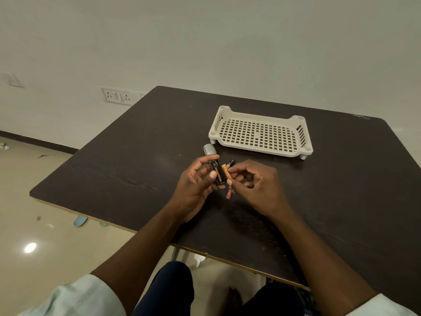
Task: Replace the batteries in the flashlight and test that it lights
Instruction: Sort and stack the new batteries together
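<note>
Left hand (196, 179) curled around black battery holder (218, 173), thumb and fingers clamped on it above table (118, 169). Right hand (255, 181) pinching gold battery (226, 171) against holder. Orange battery (229, 194) below fingers, possibly held. Grey flashlight (209, 149) on table, just beyond left hand. White tray (259, 133) further back, right.

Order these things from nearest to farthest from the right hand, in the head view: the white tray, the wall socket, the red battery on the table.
1. red battery: beside the right hand, at its fingertips.
2. white tray: behind the hand, on the table.
3. wall socket: far left, on the wall.
</note>
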